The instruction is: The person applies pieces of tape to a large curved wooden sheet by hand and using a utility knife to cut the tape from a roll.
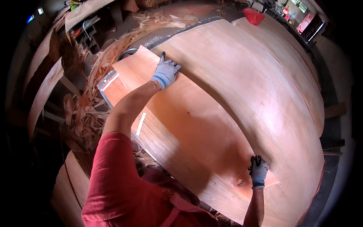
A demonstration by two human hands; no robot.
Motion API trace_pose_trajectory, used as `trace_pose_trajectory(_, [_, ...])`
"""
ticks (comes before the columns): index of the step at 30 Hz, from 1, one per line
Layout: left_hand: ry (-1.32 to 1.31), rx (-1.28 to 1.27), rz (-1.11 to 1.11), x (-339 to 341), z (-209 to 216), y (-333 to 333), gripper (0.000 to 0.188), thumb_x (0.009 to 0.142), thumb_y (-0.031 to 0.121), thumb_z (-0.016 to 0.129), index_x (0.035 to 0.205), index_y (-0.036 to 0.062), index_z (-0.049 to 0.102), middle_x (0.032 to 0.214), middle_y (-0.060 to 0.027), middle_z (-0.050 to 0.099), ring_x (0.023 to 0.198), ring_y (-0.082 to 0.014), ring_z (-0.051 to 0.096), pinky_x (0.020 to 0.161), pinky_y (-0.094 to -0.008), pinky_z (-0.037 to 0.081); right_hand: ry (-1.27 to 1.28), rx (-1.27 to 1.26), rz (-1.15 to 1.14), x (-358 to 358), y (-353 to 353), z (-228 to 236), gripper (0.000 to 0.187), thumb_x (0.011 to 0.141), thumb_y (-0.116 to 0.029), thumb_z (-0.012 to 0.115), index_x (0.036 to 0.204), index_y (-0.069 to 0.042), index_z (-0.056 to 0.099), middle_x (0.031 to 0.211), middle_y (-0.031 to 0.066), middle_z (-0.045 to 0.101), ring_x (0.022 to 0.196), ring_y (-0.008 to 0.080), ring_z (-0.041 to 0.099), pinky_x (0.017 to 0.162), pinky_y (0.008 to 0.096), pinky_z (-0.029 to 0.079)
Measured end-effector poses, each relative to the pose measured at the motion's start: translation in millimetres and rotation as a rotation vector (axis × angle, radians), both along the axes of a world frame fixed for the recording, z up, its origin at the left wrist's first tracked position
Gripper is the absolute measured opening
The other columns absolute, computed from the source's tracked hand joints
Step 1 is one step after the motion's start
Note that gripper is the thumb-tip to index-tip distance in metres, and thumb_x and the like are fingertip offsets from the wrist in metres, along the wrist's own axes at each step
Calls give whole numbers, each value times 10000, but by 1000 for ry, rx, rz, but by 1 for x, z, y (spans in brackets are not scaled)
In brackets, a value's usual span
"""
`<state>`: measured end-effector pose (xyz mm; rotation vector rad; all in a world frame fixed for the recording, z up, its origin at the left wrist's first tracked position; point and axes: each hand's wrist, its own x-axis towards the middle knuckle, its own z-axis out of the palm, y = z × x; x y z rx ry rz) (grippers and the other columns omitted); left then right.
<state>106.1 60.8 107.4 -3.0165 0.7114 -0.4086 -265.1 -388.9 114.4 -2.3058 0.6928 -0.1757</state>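
The thin orange-brown veneer sheet (200,125) lay slantwise in front of me, its far long edge running just beside the wide pale sheet (242,75). My left hand (166,72), gloved, rested palm down near the sheet's upper-left end, its digits spread rather than closed. My right hand (259,170) was bent at the same edge near the other end; whether its fingertips pinched the wood or only pressed on it I couldn't tell, as the glove hid them.

I judged the veneer light for its breadth but floppy — apt to sag or ripple if held at one end alone. It looked dry and smooth, so a cloth glove might slide on it, and brittle enough to split along the grain. The knot (240,182) near my right hand seemed a likely weak spot. The sensible hold was wide apart on the long edge, broad palms and gentle fingers — no hard pinch at a corner.
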Motion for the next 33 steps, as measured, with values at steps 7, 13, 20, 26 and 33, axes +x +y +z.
trace_pose_trajectory(7, [-141,-277,123,8,-41,-11,543,878,264,614,1387,150,464,1401,-117,489,1344,-342,400,1149,-603,219,-104,-400,98,15,-12,-38,218,955,-213,637,810,-55,597,541,51,534,405,130,523,384,308,372])
trace_pose_trajectory(13, [146,-213,349,-54,-49,2,688,953,507,492,1517,155,314,1561,-187,288,1442,-414,244,1126,-639,202,-50,-155,-42,25,15,-21,237,970,-197,614,788,-53,572,524,47,542,405,127,530,385,303,376])
trace_pose_trajectory(20, [210,-171,363,-39,-79,11,746,955,624,402,1528,158,299,1587,-200,236,1463,-419,188,1147,-640,128,-95,-136,-31,26,20,-6,185,959,-142,626,808,-43,584,545,33,567,429,100,536,395,275,383])
trace_pose_trajectory(26, [112,-177,359,-12,-86,-8,734,951,608,420,1511,142,325,1560,-205,284,1439,-420,237,1136,-631,161,-98,-157,-54,27,20,12,108,941,-124,629,858,-57,612,605,81,607,473,153,579,454,320,417])
trace_pose_trajectory(33, [78,-171,377,-6,-99,12,734,947,606,418,1518,155,317,1560,-183,287,1443,-398,239,1135,-637,173,-94,-578,197,1,64,28,97,894,-132,665,958,-60,673,744,154,664,588,308,647,517,354,468])
